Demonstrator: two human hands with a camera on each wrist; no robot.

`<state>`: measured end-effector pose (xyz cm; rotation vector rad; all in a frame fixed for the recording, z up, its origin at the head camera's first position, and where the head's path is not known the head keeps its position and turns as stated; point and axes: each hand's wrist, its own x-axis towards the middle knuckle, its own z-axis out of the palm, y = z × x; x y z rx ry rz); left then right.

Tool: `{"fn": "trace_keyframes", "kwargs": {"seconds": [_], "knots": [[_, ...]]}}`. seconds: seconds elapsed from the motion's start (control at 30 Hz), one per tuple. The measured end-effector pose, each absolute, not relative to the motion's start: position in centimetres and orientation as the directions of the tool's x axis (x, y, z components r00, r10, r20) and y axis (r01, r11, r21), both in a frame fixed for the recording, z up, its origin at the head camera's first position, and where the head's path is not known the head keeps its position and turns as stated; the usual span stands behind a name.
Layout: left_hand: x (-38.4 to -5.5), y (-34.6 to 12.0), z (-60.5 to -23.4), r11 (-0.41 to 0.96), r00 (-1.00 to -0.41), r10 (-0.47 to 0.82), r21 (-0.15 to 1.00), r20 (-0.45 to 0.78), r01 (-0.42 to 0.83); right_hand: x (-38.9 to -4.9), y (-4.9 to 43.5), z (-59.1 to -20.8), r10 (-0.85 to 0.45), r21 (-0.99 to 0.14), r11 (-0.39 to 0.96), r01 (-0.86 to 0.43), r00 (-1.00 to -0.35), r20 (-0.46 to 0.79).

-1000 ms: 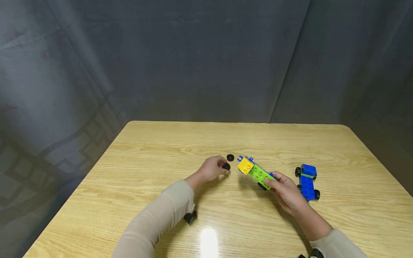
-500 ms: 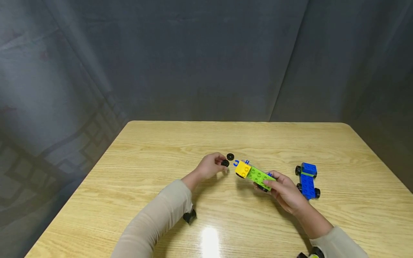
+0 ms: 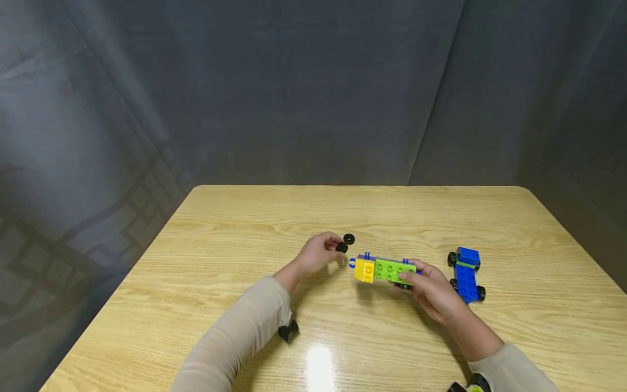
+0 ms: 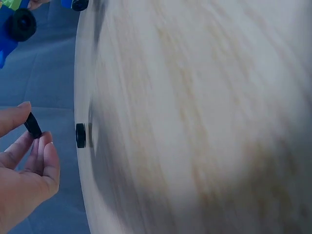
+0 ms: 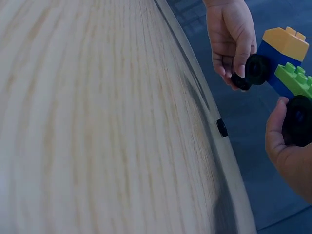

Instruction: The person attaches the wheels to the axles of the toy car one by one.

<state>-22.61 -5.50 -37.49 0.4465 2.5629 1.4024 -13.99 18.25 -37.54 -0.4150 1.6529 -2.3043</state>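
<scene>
My left hand (image 3: 318, 255) pinches a small black toy wheel (image 4: 33, 126) between thumb and fingers. In my right hand (image 3: 433, 291) is a toy brick car (image 3: 389, 269), gripped at its rear end. The car has a blue base, a green studded brick and a yellow brick at the front, with a blue hook at its nose. Black wheels show on its side in the right wrist view. The car is held above the table, its front pointing towards the left hand. A loose black wheel (image 3: 349, 239) lies on the table just beyond the left fingers.
A blue toy car (image 3: 466, 276) with black wheels stands right of the right hand. A black piece (image 3: 289, 330) lies by the left sleeve. Another wheeled part (image 3: 475, 385) is partly hidden by the right sleeve. Grey curtains (image 3: 303, 98) hang behind the wooden table (image 3: 235, 218).
My right hand has turned the car, so its front has swung left and nearer to me. The left hand, still pinching the wheel, has shifted slightly left.
</scene>
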Motion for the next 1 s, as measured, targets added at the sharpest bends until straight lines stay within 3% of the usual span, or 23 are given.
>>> {"fn": "trace_keyframes", "kwargs": {"seconds": [0.63, 1.0], "knots": [[-21.8, -4.7, -35.8, 0.334, -0.921, 0.381, 0.941, -0.076, 0.060, -14.3, 17.6, -37.2, -0.334, -0.937, -0.348, 0.027, -0.937, 0.097], [-21.0, -4.5, -35.1, 0.166, -0.882, 0.459, 0.986, -0.107, -0.033, -14.3, 17.0, -37.0, -0.287, -0.968, -0.240, 0.067, -0.958, 0.005]]}}
